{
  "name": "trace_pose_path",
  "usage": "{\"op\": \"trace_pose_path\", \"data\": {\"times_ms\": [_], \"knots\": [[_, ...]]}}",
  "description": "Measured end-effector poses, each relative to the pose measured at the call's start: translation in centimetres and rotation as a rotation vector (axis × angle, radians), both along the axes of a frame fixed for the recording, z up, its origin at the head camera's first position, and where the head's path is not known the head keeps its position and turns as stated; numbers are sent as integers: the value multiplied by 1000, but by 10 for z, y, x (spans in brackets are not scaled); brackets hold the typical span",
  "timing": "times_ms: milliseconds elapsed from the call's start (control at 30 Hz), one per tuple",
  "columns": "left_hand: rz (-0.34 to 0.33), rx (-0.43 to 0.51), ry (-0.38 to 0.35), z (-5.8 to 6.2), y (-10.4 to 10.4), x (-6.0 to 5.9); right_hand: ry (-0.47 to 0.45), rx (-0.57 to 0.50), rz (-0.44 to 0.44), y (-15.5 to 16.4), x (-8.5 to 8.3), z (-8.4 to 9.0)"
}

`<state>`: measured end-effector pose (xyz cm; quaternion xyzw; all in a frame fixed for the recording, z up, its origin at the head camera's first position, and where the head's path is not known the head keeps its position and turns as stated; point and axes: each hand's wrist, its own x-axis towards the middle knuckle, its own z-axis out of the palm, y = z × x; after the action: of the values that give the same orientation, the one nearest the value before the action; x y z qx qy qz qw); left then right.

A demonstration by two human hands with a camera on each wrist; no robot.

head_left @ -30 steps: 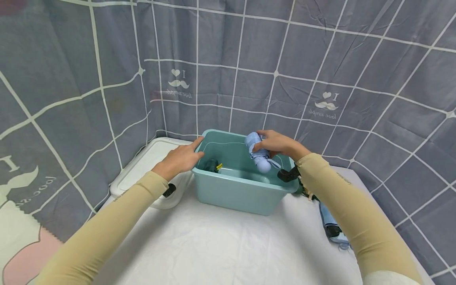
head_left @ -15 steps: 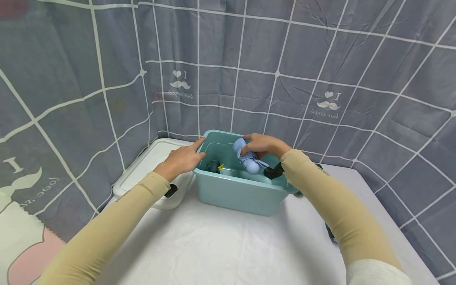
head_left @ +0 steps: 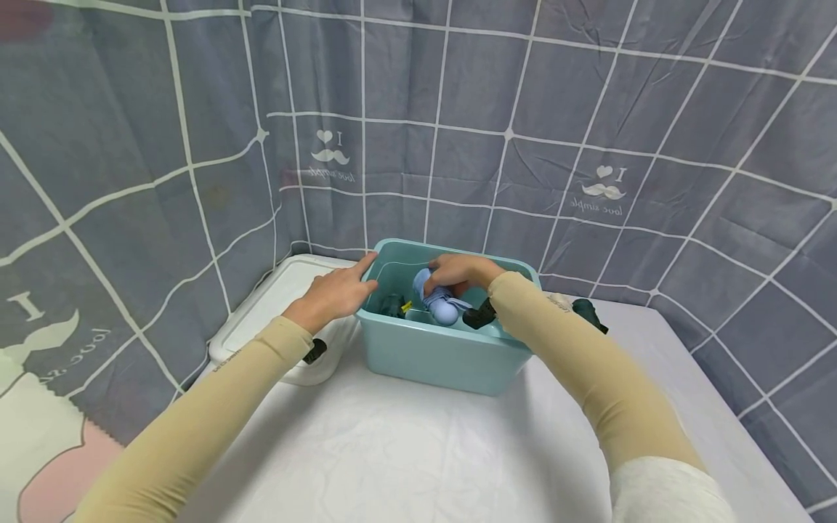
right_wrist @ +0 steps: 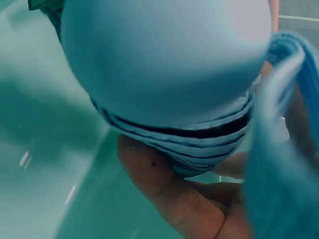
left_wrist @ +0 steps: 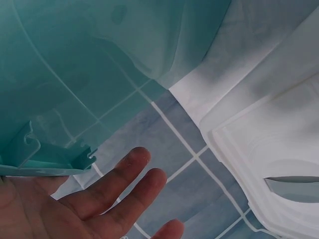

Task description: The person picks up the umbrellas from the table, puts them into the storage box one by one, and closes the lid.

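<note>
My right hand [head_left: 461, 270] grips a light blue folded umbrella [head_left: 446, 312] down inside a teal plastic bin [head_left: 431, 356]. The umbrella lies tilted, its rounded handle end toward me. In the right wrist view that smooth end [right_wrist: 164, 64] fills the middle, with pleated fabric behind it, fingers round the fabric and a wrist strap [right_wrist: 279, 149] hanging loose. Left of it in the bin is a dark green item [head_left: 392, 305] with a yellow tag, partly hidden. My left hand [head_left: 336, 294] rests at the bin's left rim; the left wrist view shows its fingers loosely extended outside the wall.
A white lid [head_left: 261, 312] lies flat left of the bin. Behind my right forearm, a dark green item [head_left: 590, 314] and a beige one [head_left: 559, 298] sit on the white-covered table [head_left: 405, 450]. Grey checked curtains [head_left: 458, 167] hang behind and at both sides.
My right hand has carried the umbrella leftward and lower into the bin, closer to the dark green item with the yellow tag. The left hand has stayed at the rim.
</note>
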<state>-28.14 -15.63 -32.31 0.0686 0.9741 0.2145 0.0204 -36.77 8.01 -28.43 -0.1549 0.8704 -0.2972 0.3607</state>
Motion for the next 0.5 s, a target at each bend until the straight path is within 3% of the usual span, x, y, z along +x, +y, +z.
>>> {"op": "trace_pose_path", "data": {"times_ms": [500], "knots": [[8, -4, 4, -1, 0, 0, -41, 100, 52, -18, -6, -13]]}}
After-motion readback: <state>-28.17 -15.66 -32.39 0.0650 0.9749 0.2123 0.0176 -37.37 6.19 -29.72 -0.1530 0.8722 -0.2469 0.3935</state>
